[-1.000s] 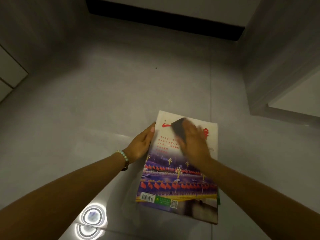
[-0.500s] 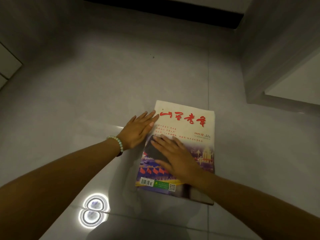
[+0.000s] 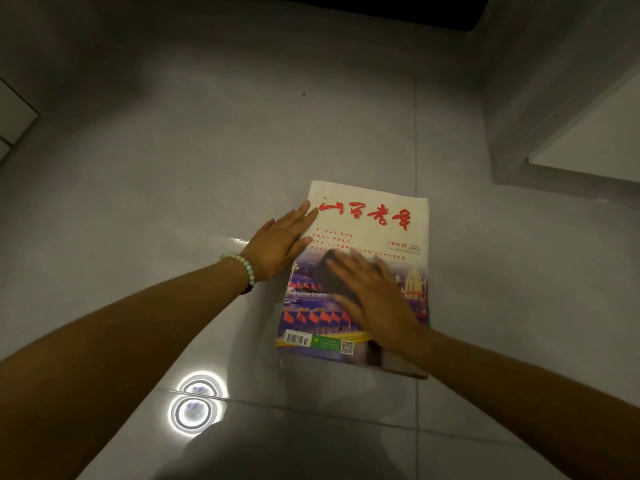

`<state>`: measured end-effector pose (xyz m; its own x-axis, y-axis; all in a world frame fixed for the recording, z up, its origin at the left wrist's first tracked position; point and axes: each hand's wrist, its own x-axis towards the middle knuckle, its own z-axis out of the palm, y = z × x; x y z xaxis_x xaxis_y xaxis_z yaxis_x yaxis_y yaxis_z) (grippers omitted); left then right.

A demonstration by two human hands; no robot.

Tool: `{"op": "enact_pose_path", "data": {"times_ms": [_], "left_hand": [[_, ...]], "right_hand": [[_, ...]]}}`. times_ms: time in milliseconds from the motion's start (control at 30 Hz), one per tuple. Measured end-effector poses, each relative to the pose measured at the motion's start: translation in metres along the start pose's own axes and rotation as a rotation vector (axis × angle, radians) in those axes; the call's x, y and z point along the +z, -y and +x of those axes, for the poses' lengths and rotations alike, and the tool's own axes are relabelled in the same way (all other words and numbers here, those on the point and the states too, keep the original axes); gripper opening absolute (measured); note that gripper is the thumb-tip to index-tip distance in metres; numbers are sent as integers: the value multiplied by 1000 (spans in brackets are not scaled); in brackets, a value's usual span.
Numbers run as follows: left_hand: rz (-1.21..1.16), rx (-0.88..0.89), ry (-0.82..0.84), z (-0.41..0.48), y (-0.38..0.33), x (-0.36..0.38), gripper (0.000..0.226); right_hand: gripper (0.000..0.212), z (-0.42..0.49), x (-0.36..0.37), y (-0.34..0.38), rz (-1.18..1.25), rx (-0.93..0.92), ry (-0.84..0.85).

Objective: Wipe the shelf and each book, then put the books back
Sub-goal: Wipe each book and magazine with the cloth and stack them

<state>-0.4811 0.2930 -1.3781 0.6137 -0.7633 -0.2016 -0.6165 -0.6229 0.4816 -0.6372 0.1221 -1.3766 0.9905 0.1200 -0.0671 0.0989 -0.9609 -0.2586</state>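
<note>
R grip flat, fingers spread, pressing dark cloth onto magazine cover; motion-blurred. L grip flat, fingers straight, on magazine's left edge. Magazine lies on grey tile floor, more beneath it. Bead bracelet on L wrist.

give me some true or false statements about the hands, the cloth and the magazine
1. The magazine lies on the tiled floor. True.
2. The right hand presses a dark cloth onto the cover. True.
3. The left hand lifts the magazine off the floor. False: it rests flat at the magazine's left edge.
4. The beaded bracelet is on the right wrist. False: it is on the left wrist.
5. The magazine lies open at an inside page. False: it is closed, with the cover facing up.
</note>
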Motion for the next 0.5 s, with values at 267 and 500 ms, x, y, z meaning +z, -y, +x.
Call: {"op": "enact_pose_path", "data": {"times_ms": [267, 500], "left_hand": [[66, -9, -46, -2, -5, 1, 56], [110, -20, -89, 4, -26, 10, 68]], "right_hand": [[60, -31, 11, 16, -121, -313, 57], [67, -49, 2, -16, 86, 122, -50]]}}
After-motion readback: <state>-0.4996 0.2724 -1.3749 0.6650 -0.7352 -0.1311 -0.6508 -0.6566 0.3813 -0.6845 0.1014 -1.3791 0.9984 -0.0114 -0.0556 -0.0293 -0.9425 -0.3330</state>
